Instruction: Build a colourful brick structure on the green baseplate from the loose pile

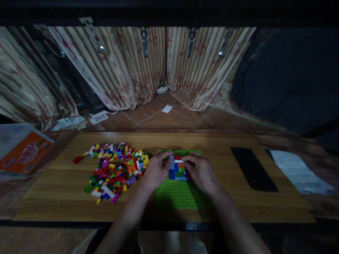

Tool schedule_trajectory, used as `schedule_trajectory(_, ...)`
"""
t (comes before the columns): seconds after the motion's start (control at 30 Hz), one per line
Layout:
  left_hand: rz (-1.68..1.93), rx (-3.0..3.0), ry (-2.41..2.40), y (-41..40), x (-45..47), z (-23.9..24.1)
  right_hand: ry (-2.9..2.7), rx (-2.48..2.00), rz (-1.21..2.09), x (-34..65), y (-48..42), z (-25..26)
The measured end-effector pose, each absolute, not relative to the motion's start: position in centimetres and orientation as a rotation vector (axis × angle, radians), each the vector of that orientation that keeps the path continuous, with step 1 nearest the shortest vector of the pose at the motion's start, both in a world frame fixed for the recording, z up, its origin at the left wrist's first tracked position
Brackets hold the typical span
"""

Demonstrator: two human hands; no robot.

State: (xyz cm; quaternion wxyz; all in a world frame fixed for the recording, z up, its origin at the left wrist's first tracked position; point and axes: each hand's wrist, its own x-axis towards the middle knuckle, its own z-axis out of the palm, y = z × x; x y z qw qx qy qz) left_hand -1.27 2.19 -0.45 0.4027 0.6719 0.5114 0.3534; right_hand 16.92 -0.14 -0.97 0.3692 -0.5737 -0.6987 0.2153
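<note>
A green baseplate [180,197] lies on the wooden table, with a patch of blue, red, green and orange bricks [178,173] built on its upper part. My right hand [202,171] pinches a small white brick [178,161] between thumb and fingers, just over the top of the patch. On the other side my left hand [158,170] has its fingers closed together at the patch's upper left corner, beside light blue bricks. Whether anything is between those fingertips is hidden. A pile of loose bricks [112,174] in many colours spreads left of my left hand.
A black phone-like slab [253,169] lies on the table [69,197] at the right. Past the right edge is a white sheet [302,173]. A clear plastic box with an orange label [25,153] stands at the far left. Striped curtains [127,70] hang behind.
</note>
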Motion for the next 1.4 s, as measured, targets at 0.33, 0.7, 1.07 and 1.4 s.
schedule_trajectory(0.33, 0.807, 1.703, 1.403, 2.6, -0.1, 0.1, -1.740, -1.509, 0.556, 16.5, 0.2, -0.9)
schedule_trajectory(0.7, 0.838, 1.699, 1.496, 2.8, 0.7, 0.0, -1.587, -1.530, 0.643, 16.2, 0.5, -0.9)
schedule_trajectory(1.07, 0.732, 1.793, 1.576, 2.6, 0.8, 0.1, -1.482, -1.584, 0.810, 16.7, 0.9, -1.2)
schedule_trajectory(1.4, 0.686, 1.790, 1.551, 2.3, 0.7, 0.5, -1.186, -1.644, 0.829, 18.4, 1.4, -1.3)
